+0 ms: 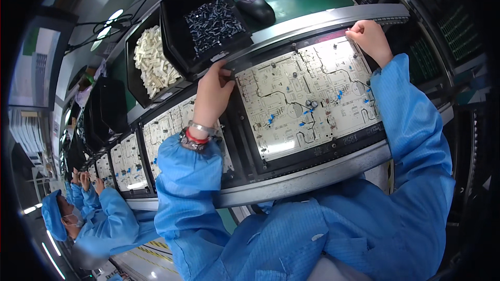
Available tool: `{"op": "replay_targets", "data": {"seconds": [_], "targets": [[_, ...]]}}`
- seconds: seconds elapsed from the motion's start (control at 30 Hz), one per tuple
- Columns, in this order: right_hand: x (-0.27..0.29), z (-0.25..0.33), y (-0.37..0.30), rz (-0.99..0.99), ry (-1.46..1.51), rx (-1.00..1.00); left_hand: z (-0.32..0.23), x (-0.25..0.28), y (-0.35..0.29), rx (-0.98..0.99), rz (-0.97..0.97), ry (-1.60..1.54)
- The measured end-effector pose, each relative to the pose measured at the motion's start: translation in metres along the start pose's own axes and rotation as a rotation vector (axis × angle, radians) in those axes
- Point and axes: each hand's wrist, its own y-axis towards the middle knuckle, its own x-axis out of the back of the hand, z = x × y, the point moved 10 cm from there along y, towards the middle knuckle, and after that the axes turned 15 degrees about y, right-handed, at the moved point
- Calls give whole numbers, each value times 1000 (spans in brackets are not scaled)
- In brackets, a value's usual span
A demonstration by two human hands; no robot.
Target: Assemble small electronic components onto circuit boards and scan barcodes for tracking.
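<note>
A pale printed circuit board lies in a black carrier frame in front of me. Small blue parts, black round parts and dark jumper lines dot its surface. At the board's far right corner, my right hand is closed in a pinch; a tiny item may sit at its fingertips, too small to name. My left hand is over the carrier just past the board's left edge, below the bin of dark parts. Its fingers curl in toward the thumb, and whatever lies inside them is hidden.
Two black bins stand behind the rail, one with white parts, one with dark metallic parts. A black mouse rests on the green bench. More boards line the conveyor leftward, where a co-worker in blue works. A metal rail runs nearest me.
</note>
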Motion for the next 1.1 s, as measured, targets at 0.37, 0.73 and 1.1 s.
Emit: {"op": "replay_targets", "data": {"seconds": [0.37, 0.73, 1.1], "targets": [[-5, 23, -1, 56, -87, 135, -5, -3, 1, -139, -297, 172], [5, 86, -5, 3, -301, 197, -5, 0, -8, -114, -218, -50], [-202, 270, -20, 623, 184, 755, -5, 59, -26, 26, 84, -492]]}}
